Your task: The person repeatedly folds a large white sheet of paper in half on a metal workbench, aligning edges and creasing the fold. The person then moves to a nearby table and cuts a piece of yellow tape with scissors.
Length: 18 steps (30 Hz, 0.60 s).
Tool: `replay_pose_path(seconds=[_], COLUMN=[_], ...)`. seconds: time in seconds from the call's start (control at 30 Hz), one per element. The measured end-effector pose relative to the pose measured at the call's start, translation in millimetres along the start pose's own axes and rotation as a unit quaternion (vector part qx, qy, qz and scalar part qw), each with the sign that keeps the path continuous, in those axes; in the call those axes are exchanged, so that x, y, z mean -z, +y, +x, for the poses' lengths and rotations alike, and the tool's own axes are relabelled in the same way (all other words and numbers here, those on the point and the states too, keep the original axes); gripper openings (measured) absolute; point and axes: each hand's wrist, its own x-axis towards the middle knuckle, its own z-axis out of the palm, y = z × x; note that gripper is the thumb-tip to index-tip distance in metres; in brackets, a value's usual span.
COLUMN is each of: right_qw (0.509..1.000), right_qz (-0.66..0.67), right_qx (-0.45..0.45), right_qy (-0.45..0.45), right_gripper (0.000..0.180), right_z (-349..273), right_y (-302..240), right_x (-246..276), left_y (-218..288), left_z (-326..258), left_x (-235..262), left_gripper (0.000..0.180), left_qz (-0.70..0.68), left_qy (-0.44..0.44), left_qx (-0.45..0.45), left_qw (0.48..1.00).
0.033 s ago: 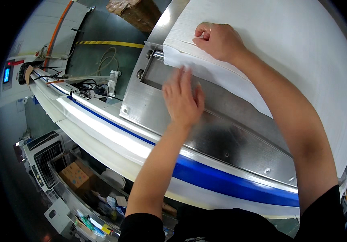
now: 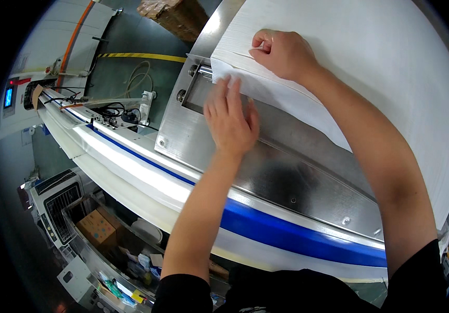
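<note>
Nothing has visibly moved: left hand (image 2: 230, 121) flat on white sheet (image 2: 370, 62), right hand (image 2: 282, 52) apparently pinching it.

Two bare forearms are seen entering from the lower edge, each ending in an ungloved hand: the left hand (image 2: 230, 122) and the right hand (image 2: 282, 52). Black short sleeves (image 2: 182, 295) are worn, ending above the elbows. No rings, watch or wristbands are seen.
</note>
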Motion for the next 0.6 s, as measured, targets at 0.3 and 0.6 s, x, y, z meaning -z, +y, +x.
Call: replay_pose_path(seconds=[0.3, 0.6], right_qw=[0.999, 0.998], right_qz=[-0.038, -0.016], right_qx=[0.028, 0.021], right_qy=[0.023, 0.056], right_gripper=[0.024, 0.018], right_z=[0.9, 2.5], right_y=[6.9, 9.1], right_x=[-0.2, -4.9], left_y=[-47.0, -45.6], left_z=[46.6, 49.9], left_x=[-7.7, -11.9], left_gripper=[0.046, 0.044], left_qz=[0.106, 0.085], left_qy=[-0.031, 0.008], left_qx=[-0.116, -0.104], left_qw=[0.987, 0.991])
